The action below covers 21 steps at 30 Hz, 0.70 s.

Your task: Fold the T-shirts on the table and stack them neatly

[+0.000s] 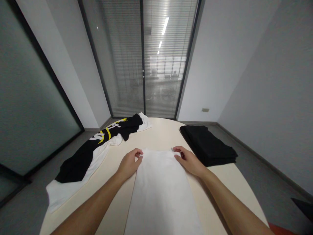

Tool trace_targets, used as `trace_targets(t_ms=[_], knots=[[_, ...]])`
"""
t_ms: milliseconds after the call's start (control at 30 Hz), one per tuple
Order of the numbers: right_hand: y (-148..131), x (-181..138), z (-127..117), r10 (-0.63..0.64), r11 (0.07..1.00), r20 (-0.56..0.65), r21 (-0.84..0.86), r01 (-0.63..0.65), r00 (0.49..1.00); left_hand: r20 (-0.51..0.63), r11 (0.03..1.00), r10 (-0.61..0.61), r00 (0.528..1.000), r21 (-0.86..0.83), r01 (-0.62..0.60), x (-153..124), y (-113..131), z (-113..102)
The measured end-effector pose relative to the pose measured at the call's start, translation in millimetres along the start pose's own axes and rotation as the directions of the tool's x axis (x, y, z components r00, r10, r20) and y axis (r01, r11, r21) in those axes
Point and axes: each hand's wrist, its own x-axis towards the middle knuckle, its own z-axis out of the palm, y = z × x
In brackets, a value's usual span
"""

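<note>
A white garment (161, 189) lies folded into a long strip down the middle of a cream table (163, 133). My left hand (129, 163) pinches its far left corner, fingers curled on the cloth. My right hand (187, 160) pinches the far right corner the same way. Both forearms reach in from the bottom edge, one on each side of the strip.
A heap of black, white and yellow-printed clothes (97, 150) sprawls along the table's left edge and hangs over it. A stack of folded black garments (207, 145) sits at the right. Glass doors with blinds (143, 58) stand behind the table.
</note>
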Motion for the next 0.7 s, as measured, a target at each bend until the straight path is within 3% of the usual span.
trace_targets(t_ms=[300,433,533,633,700], knots=[[1,0,1,-0.001,0.999,0.010,0.050,0.000,1.000,0.053,0.992,0.019,0.998,0.126,-0.026,-7,10,0],[4,-1,0,0.134,0.989,0.002,0.065,-0.133,0.991,0.073,0.992,-0.021,0.997,0.126,0.011,-8,10,-1],[4,-5,-7,0.259,0.962,0.050,0.075,-0.262,0.965,0.074,0.988,-0.139,0.987,0.085,0.133,-9,13,-8],[1,-9,-15,0.344,0.921,0.183,0.123,-0.368,0.921,0.223,0.972,-0.230,0.947,0.016,0.232,-13,17,-19],[-2,-11,-19,0.323,0.913,0.265,0.165,-0.373,0.908,0.348,0.968,-0.219,0.912,-0.036,0.246,-15,20,-25]])
